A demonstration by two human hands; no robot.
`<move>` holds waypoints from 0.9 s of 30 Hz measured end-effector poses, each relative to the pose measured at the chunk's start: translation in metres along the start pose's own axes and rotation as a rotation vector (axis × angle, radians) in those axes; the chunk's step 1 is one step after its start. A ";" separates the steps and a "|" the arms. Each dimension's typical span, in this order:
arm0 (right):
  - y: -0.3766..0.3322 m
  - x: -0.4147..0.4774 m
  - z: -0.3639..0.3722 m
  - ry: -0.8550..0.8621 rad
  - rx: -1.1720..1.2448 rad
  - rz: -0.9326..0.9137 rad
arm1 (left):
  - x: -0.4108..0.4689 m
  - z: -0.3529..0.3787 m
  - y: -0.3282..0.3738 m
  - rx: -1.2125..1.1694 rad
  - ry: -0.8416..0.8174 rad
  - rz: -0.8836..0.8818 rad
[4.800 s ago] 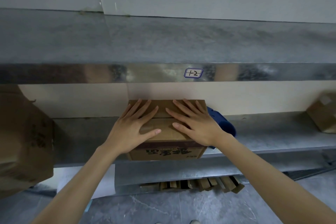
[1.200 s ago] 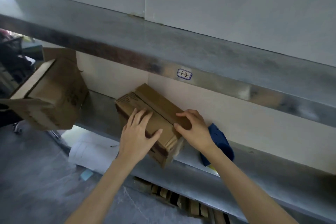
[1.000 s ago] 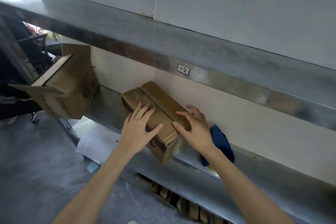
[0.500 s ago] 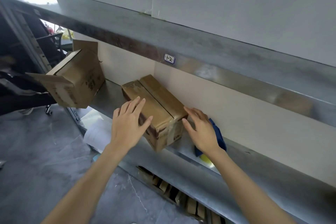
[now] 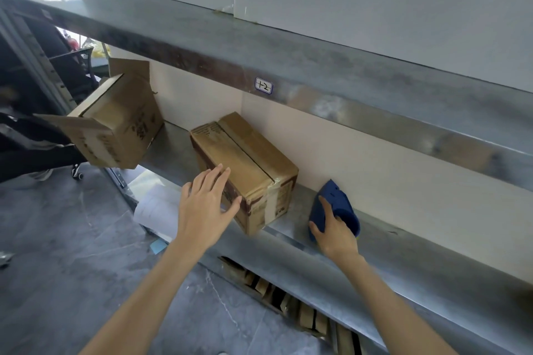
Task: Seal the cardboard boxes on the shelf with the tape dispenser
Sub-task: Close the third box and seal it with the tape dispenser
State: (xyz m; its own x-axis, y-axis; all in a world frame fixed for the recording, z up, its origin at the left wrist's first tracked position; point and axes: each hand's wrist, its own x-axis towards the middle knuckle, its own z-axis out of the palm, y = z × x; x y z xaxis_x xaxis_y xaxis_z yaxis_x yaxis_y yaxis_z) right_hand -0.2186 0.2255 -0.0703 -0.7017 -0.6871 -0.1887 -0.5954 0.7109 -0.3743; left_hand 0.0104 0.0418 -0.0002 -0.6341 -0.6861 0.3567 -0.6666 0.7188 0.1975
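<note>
A closed brown cardboard box (image 5: 245, 158) lies at an angle on the metal shelf (image 5: 403, 256), with tape over its near end. My left hand (image 5: 204, 204) rests with straight fingers against the box's near side. Right of the box lies the blue tape dispenser (image 5: 339, 204). My right hand (image 5: 331, 228) grasps it from the front, fingers curled round its near edge. A second cardboard box (image 5: 121, 121) with open flaps hangs over the shelf's left end.
An upper metal shelf (image 5: 288, 60) with a small label juts out above. White paper (image 5: 155, 210) and cardboard scraps (image 5: 288, 300) lie below the shelf on the grey floor. A dark chair (image 5: 34, 124) stands at the far left.
My right hand left the box top and moved right onto the blue tape dispenser. My left hand slid from the box top to its near side. The view swung left.
</note>
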 end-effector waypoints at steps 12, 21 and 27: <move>0.007 0.030 -0.022 -0.219 0.198 0.041 | 0.003 0.001 0.004 -0.115 -0.006 0.069; 0.010 0.042 -0.035 -0.291 0.308 0.019 | 0.005 0.004 0.005 -0.172 0.010 0.120; 0.012 0.045 -0.034 -0.255 0.347 0.113 | 0.002 0.009 0.007 -0.215 -0.023 0.110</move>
State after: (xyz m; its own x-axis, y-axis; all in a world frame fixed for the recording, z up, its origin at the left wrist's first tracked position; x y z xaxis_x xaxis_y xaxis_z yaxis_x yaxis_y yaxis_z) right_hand -0.2708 0.2077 -0.0527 -0.6101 -0.6540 -0.4472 -0.3232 0.7208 -0.6132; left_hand 0.0010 0.0441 -0.0058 -0.7086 -0.6032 0.3660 -0.4960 0.7948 0.3497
